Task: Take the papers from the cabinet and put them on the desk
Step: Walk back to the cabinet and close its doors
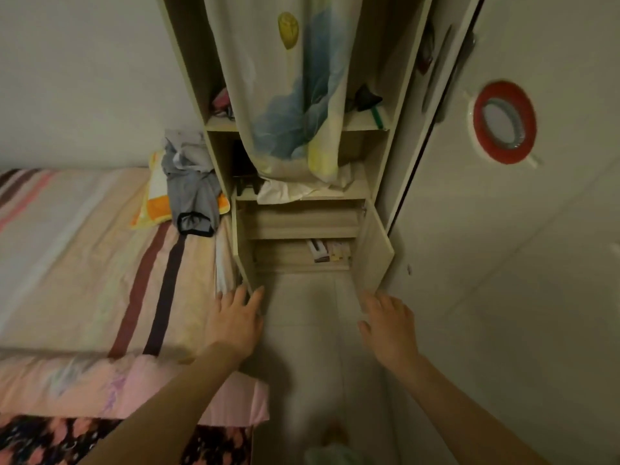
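A tall pale wooden cabinet (380, 162) stands ahead, its two low doors swung open. On the bottom shelf lies a small stack of papers or booklets (327, 251). More crumpled white paper (288, 191) sits on the shelf above, under a hanging curtain (295, 95). My left hand (235, 322) rests with fingers spread on the edge of the left door (244, 253). The fingers of my right hand (389, 325) are apart at the lower edge of the right door (374, 250). Neither hand holds anything.
A bed with a striped pink cover (100, 250) fills the left, with a grey garment (193, 193) and an orange pillow (157, 204) by the cabinet. A white wardrobe door with a red ring (505, 122) stands at right. Pale floor (308, 347) lies between.
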A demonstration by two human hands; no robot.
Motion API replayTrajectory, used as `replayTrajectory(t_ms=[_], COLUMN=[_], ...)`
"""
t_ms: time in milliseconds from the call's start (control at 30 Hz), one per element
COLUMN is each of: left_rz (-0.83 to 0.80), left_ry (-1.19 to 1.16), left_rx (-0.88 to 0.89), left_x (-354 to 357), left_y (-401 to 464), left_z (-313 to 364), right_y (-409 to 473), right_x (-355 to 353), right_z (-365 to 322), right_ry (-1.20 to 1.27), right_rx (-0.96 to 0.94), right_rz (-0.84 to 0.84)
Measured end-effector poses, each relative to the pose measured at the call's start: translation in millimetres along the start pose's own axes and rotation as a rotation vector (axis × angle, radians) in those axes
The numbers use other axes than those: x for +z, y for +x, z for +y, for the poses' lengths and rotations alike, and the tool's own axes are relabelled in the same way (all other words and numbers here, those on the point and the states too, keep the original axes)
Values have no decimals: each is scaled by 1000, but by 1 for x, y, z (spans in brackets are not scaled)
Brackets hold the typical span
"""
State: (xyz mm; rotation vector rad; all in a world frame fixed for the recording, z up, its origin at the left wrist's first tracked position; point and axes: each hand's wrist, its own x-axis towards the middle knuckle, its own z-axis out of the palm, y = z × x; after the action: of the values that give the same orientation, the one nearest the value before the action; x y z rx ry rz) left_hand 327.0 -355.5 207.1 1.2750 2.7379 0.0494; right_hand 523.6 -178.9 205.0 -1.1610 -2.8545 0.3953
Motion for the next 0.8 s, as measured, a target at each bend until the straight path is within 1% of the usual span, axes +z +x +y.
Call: replayTrajectory(t_ms=[200, 300, 400, 567, 667, 800], left_rz=[-81, -157, -212, -258, -293, -302], left_ry=[15, 57, 25, 11, 18, 31], left_rx=[-53, -112, -163, -254, -306, -406], left_x=[10, 14, 20, 58, 93, 139], left_y=[125, 180, 228, 296, 327, 353], left_z=[12, 15, 12, -10, -33, -75], right_y=[142, 205, 258, 327, 356, 381], right_x=[14, 18, 25, 68, 94, 126], right_z=[19, 28, 42, 70, 82, 99], right_ry=[-9, -28, -71, -51, -124, -209], right_rx=[-7, -22, -6, 41, 109, 154], right_rz=[-91, -135, -181, -225, -280, -298])
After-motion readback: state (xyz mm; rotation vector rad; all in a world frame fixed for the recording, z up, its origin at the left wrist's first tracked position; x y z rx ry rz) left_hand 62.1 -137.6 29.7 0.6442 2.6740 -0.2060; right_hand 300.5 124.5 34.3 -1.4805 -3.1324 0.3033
